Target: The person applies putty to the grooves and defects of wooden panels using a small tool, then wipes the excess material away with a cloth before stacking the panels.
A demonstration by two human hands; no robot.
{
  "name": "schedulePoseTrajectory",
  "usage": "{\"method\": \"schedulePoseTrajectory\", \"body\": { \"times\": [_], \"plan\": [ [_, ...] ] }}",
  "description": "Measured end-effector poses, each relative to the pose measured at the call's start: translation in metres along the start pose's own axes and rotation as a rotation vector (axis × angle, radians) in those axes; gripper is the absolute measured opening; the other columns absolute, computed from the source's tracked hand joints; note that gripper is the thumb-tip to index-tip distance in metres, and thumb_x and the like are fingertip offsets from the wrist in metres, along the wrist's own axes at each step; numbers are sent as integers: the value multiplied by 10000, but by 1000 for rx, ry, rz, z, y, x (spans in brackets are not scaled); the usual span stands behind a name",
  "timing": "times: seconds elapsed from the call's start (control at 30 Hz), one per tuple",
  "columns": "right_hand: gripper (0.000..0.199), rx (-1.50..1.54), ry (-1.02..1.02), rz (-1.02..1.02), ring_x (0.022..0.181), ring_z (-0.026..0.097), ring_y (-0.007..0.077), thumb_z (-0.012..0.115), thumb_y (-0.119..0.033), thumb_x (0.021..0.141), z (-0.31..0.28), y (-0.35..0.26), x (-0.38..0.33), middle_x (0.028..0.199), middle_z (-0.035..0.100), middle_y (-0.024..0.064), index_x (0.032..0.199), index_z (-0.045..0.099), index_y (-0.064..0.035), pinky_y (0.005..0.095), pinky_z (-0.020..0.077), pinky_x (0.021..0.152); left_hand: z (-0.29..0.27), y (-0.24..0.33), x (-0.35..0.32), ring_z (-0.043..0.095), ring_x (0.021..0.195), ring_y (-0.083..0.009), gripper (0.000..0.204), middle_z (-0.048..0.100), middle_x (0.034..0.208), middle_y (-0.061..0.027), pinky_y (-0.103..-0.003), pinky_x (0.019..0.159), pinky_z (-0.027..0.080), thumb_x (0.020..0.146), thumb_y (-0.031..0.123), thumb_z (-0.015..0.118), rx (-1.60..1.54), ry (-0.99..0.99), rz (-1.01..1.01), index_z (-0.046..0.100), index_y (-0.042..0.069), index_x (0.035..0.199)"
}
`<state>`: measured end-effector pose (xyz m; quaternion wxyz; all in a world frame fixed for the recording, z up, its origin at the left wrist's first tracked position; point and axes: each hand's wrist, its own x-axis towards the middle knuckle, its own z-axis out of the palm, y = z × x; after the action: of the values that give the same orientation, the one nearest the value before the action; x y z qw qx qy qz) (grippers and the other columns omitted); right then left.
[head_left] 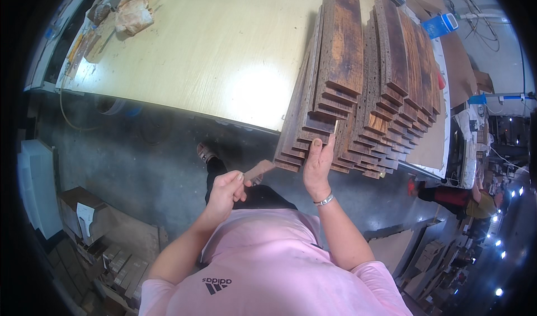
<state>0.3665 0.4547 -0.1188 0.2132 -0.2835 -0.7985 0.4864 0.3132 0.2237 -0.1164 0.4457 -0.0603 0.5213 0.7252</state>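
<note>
My left hand (226,192) is closed on one end of a flat brown strip (260,169), which points right toward the planks. The strip's material is hard to make out. My right hand (319,168), with a metal band at the wrist, is at the near ends of the stacked planks (342,47). Its thumb and a finger stretch upward against them, apart from each other, and its other fingers are partly hidden. The planks have dark, mottled brown faces and lie in several stepped piles at the right of the table.
The pale table (207,53) has crumpled wrappings (134,17) at its far left. A blue container (439,25) stands beyond the planks. Cardboard boxes (84,204) stand on the floor at the left. At the right, another person (472,201) is some way off.
</note>
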Motion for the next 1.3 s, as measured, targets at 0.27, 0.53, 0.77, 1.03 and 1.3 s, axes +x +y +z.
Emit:
{"method": "schedulePoseTrajectory", "body": {
  "times": [0.27,0.53,0.77,1.03,1.3],
  "plan": [
    [711,-20,6,-10,1413,270,391,403,-378,1037,1,7,-1,1475,296,342,1405,212,200,396,189,1170,2,-3,8,358,474,-68,255,401,559,41,-259,558,399,1000,174,487,-232,-50,-111,557,18,812],
    [721,-7,-3,-8,1405,282,392,400,-394,1035,0,4,0,1470,302,342,1401,218,200,398,203,1162,-4,-14,13,338,475,-57,263,387,551,51,-256,556,388,998,188,494,-192,-37,-101,561,26,802],
    [719,-37,18,-12,1403,283,401,394,-395,1035,1,0,-1,1466,306,346,1400,223,200,405,199,1162,-3,-8,12,327,455,-57,266,385,544,51,-251,533,381,993,186,503,-144,-27,-95,555,24,789],
    [721,-20,17,-28,1408,274,406,402,-391,1032,1,5,1,1470,296,351,1399,223,203,407,187,1167,-1,1,5,319,457,-52,282,382,538,49,-247,521,373,984,192,515,-26,36,-23,558,7,775],
    [715,-29,21,-22,1403,283,407,402,-389,1032,1,3,0,1462,307,352,1395,233,203,406,194,1164,-3,-2,3,426,521,-58,301,495,620,7,-218,497,361,991,202,511,144,82,93,613,2,791]
  ]
}}
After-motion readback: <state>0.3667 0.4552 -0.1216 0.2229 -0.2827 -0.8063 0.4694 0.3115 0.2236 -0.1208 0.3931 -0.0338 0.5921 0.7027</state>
